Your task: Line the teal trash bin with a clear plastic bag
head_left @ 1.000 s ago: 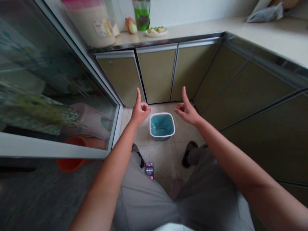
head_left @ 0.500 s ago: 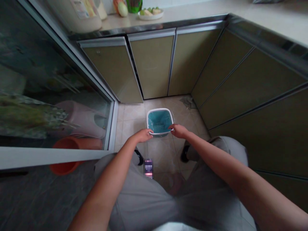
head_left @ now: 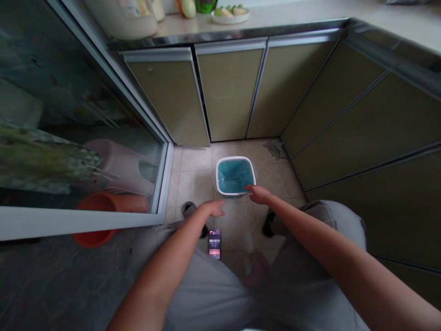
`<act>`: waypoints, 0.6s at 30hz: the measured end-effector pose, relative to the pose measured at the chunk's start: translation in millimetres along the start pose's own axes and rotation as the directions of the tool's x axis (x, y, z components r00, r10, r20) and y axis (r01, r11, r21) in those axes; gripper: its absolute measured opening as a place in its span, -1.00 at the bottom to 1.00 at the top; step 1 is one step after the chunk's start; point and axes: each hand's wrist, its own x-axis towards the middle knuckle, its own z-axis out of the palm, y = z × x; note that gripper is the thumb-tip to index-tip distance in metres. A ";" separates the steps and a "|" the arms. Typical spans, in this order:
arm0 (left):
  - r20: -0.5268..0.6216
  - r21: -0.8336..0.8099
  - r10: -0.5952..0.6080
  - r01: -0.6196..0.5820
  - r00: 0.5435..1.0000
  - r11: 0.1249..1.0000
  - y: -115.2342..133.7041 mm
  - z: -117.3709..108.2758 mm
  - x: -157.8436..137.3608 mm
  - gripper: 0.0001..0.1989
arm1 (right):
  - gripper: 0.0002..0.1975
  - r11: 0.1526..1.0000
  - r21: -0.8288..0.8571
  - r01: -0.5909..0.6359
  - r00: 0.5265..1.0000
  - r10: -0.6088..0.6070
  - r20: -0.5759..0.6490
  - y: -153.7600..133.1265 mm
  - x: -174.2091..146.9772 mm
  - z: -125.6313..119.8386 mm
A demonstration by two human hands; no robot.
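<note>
A small trash bin (head_left: pixel 223 177) stands upright on the tiled floor before me, with a white rim and a blue-green inside. Clear plastic film, like a bin liner, shows inside and around its rim. My right hand (head_left: pixel 261 195) grips the bin's near right corner, its fingers over the rim. Just short of the near left corner, my left hand (head_left: pixel 215 208) hovers apart from the bin with its fingers stretched out and nothing in them.
Cabinets (head_left: pixel 230 92) run behind and along the right, under a pale counter (head_left: pixel 292 16) bearing a white plate (head_left: pixel 230 19). A glass sliding door (head_left: pixel 165 179) borders the left, near an orange bucket (head_left: pixel 93 236). A pixelated dark object (head_left: pixel 214 243) lies between my feet.
My left hand has let go of the rim and drawn back toward me. My right hand stays at the near right corner. The view has shifted slightly.
</note>
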 end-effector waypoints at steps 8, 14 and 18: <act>-0.114 0.002 0.009 -0.009 0.993 1.000 -12.3 -3.0 -5.2 -0.20 | -0.61 0.992 0.066 0.111 0.988 -0.103 -0.112 -1.2 1.8 -70.0; -0.105 0.018 -0.067 0.069 0.992 0.997 -14.8 -4.3 -3.5 -0.11 | -0.73 0.978 0.075 0.194 0.930 -0.159 -0.332 -14.5 27.1 -165.4; -0.078 0.012 -0.093 0.095 0.993 0.995 -17.0 -4.1 -0.7 -0.13 | -0.84 0.987 0.012 0.161 0.856 -0.134 -0.500 -27.6 57.4 -214.3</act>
